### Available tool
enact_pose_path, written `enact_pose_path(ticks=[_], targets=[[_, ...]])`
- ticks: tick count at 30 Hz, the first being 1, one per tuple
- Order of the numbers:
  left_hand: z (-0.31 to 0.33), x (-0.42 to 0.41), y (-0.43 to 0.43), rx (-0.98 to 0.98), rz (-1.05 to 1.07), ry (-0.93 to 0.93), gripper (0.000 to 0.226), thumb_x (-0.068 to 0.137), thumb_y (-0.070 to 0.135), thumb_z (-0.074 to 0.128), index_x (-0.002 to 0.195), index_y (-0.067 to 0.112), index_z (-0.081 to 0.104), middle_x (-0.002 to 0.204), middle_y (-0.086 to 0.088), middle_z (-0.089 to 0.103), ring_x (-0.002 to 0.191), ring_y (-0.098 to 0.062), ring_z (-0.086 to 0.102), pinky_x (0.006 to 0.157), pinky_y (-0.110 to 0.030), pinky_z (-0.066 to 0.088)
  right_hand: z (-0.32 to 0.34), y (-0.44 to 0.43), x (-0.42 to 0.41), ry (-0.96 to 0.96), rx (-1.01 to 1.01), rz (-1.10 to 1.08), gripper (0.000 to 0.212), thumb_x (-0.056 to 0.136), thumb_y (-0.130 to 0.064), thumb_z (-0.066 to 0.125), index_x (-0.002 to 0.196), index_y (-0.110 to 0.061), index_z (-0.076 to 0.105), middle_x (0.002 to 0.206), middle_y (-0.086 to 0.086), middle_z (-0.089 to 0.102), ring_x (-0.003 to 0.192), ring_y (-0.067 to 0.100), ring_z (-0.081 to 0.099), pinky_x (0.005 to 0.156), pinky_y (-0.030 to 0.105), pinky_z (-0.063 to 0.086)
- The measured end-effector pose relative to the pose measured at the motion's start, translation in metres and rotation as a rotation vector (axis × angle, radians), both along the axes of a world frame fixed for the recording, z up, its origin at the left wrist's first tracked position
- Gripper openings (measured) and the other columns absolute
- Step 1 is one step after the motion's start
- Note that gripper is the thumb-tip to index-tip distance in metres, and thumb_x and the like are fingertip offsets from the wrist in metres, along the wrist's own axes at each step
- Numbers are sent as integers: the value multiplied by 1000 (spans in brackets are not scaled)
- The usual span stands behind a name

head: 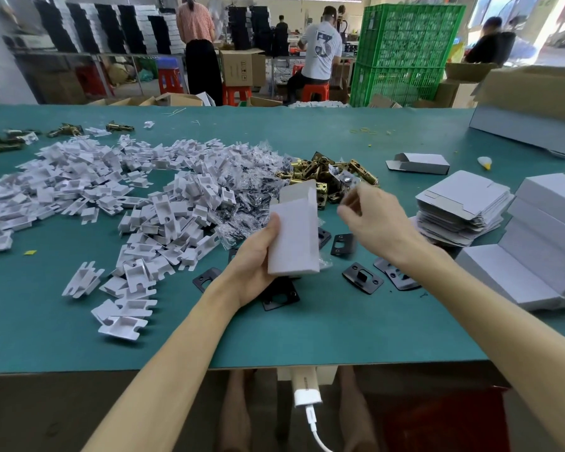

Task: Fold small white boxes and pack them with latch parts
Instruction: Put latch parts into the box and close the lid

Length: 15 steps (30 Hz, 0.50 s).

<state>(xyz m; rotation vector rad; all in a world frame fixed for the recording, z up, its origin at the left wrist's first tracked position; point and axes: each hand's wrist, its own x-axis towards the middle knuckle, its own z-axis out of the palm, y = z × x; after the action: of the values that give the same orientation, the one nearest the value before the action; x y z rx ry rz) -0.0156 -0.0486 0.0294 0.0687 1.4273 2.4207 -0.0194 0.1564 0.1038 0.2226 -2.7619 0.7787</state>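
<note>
White box sits gripped in the left hand above the table, long axis running away, open mouth far; right hand, just beside that mouth, pinches a blurred clear packet

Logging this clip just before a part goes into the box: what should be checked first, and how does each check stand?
1. Box held securely: the left hand grips the white box round its lower half. Ok.
2. Far end open: the flap stands up. Ok.
3. Part in hand: the right hand seems to pinch a small clear bag, but blur hides its contents. Cannot tell.
4. Bag lined up with the opening: it sits off to the right of it. Not ok.
5. Near end of the box tucked shut. Cannot tell.
6. Further parts at hand: brass latches and black plates lie close by. Ok.
</note>
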Motion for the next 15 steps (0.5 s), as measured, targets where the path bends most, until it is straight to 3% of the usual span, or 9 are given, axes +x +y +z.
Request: enact_pose_path(ticks=[3, 6, 12, 15], targets=[[0, 0, 0, -14, 29, 28, 56, 102, 53, 46, 142, 13, 54, 132, -12, 71, 121, -29, 69, 91, -43, 62, -24, 8, 12, -333, 291, 10, 46, 93, -48, 68, 114, -8, 55, 117, 13, 60, 111, 33, 56, 93, 44, 51], [-1, 0, 0, -59, 19, 43, 57, 102, 55, 46, 142, 15, 54, 135, -14, 69, 125, -32, 66, 97, -49, 59, -45, 12, 25, -453, 439, -15, 67, 86, -59, 72, 121, -9, 46, 124, 14, 45, 123, 34, 43, 87, 41, 41], [0, 6, 0, -92, -93, 117, 58, 95, 42, 54, 143, 10, 53, 133, -9, 70, 118, -26, 68, 97, -44, 59, -45, 16, 33, -370, 461, 19, 35, 96, -39, 66, 110, -12, 48, 116, 11, 47, 115, 33, 48, 78, 37, 40], [1, 8, 1, -66, -129, 144, 58, 94, 32, 54, 147, 7, 50, 134, -12, 67, 117, -26, 66, 104, -47, 56, -45, 14, 40, -262, 564, 37, 19, 99, -28, 53, 100, -12, 43, 99, 8, 47, 99, 34, 51, 70, 37, 39]])
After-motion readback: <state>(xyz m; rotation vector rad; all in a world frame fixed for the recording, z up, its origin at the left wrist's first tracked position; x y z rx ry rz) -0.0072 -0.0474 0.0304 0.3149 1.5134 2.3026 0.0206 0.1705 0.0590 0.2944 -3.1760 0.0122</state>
